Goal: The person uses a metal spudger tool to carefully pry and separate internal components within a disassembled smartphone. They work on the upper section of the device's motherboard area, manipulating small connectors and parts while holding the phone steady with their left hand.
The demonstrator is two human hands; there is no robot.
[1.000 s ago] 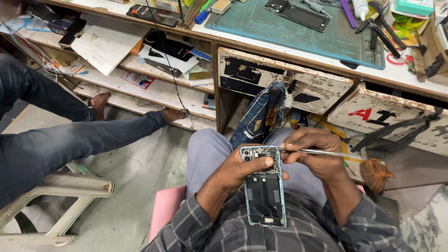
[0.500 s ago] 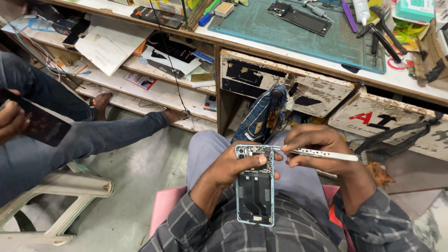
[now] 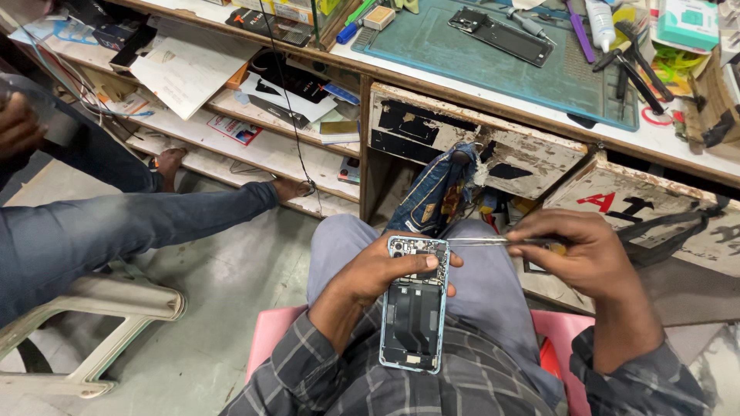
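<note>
My left hand [image 3: 385,270] grips an opened smartphone [image 3: 415,308] with its back cover off, held upright over my lap, circuit board and black battery exposed. My right hand [image 3: 582,254] pinches metal tweezers [image 3: 482,241], their tips at the phone's top right corner beside the camera area. Both forearms wear a grey plaid shirt. I sit on a pink seat [image 3: 266,339] with grey trousers.
A worn wooden workbench [image 3: 493,154] with drawers stands ahead, carrying a green mat [image 3: 493,62], tools and a bottle. Shelves to the left hold papers and boxes. Another person's legs in jeans [image 3: 116,223] stretch across the floor at left, beside a plastic stool [image 3: 92,308].
The view has shifted slightly. The phone stays in my left hand, and the tweezers remain at its top edge. The other person's hand at left has risen toward the frame's edge.
</note>
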